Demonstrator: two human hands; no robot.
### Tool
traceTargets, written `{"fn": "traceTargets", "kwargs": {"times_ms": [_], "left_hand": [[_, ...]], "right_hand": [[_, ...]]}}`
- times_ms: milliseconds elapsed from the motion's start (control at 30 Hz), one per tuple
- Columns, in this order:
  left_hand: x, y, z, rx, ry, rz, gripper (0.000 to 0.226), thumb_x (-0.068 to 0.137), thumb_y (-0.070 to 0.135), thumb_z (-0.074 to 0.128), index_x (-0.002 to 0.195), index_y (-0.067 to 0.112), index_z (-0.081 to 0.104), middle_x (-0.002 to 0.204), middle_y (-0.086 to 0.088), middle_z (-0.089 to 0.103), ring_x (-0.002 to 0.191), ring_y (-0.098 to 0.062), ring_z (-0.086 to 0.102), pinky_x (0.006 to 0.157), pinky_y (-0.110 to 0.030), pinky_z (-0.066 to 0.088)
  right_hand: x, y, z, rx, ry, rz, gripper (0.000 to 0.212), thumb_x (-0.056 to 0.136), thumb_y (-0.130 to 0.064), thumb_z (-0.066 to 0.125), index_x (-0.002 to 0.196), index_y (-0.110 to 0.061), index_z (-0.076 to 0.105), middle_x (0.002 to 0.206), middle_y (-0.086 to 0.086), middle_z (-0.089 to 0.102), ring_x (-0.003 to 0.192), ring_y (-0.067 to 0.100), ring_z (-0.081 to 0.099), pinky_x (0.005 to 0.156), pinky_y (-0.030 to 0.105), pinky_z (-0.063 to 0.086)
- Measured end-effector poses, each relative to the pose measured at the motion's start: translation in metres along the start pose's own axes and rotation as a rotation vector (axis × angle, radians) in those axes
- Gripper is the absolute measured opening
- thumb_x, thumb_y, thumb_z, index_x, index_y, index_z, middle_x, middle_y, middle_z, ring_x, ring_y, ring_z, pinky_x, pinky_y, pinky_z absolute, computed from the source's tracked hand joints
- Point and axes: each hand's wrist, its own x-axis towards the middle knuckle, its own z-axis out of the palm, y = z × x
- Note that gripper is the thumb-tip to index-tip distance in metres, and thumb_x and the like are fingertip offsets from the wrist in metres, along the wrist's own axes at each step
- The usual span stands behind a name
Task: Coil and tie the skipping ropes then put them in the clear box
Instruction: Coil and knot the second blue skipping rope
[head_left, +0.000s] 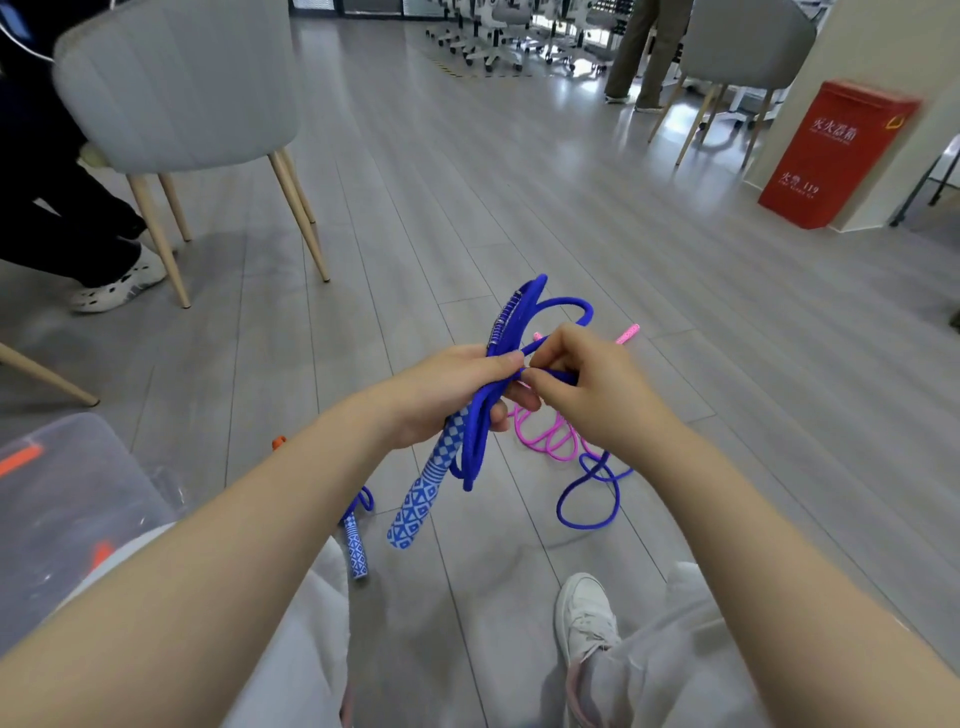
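Our left hand (447, 395) grips the blue rope (483, 431) and its handle (421, 499) so the coils stay bunched. Our right hand (576, 384) pinches a strand beside them, likely to wrap it. The clear box (67, 499) sits left of the rope.

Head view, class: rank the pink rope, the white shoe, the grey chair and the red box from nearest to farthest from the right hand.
From the right hand:
1. Pink rope, on the floor just below it.
2. White shoe, lower down.
3. Grey chair, upper left.
4. Red box, upper right, by the wall.
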Motion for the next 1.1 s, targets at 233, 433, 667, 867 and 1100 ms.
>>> {"fn": "traceTargets", "kwargs": {"times_ms": [233,433,667,867,1100], "left_hand": [[0.001,-0.003,-0.013,0.057,-0.149,-0.1,0.015,0.099,0.021,0.054,0.1,0.008,0.061,0.072,-0.001,0.057,0.06,-0.013,0.054,0.077,-0.034,0.05],[0.002,0.0,-0.017,0.081,-0.06,-0.053,0.012,0.101,0.016,0.049,0.091,0.011,0.053,0.065,0.001,0.051,0.062,-0.015,0.053,0.074,-0.03,0.051],[0.006,0.013,-0.062,-0.363,0.365,0.206,0.023,0.101,0.012,0.045,0.079,0.013,0.05,0.057,0.003,0.048,0.053,-0.012,0.049,0.062,-0.025,0.049],[0.014,0.004,-0.062,-0.422,0.554,0.132,0.017,0.099,0.023,0.052,0.086,0.014,0.055,0.059,0.005,0.052,0.057,-0.011,0.054,0.065,-0.027,0.051],[0.017,-0.001,-0.017,-0.378,0.253,0.113,0.018,0.1,0.024,0.051,0.098,0.008,0.058,0.061,0.003,0.052,0.058,-0.013,0.053,0.07,-0.029,0.051]], "right_hand": [[-0.003,0.006,0.002,-0.237,0.084,0.031,0.042,0.083,-0.052,0.065,0.079,-0.016,0.043,0.061,-0.006,0.044,0.055,0.015,0.039,0.052,0.031,0.035],[0.0,0.011,-0.01,-0.195,0.002,0.095,0.037,0.085,-0.055,0.063,0.087,-0.02,0.051,0.064,-0.007,0.054,0.057,0.012,0.049,0.053,0.028,0.037],[0.001,0.033,-0.054,0.022,0.111,0.195,0.026,0.09,-0.035,0.066,0.081,-0.011,0.065,0.058,-0.004,0.049,0.053,0.011,0.04,0.056,0.029,0.032],[0.004,0.024,-0.042,0.311,0.191,0.282,0.012,0.094,-0.021,0.06,0.086,-0.015,0.066,0.069,0.0,0.063,0.054,0.008,0.048,0.058,0.025,0.04],[0.004,-0.014,0.006,0.505,0.141,0.139,0.008,0.093,-0.01,0.06,0.095,-0.016,0.066,0.074,-0.001,0.067,0.06,-0.001,0.059,0.063,0.02,0.049]]}}
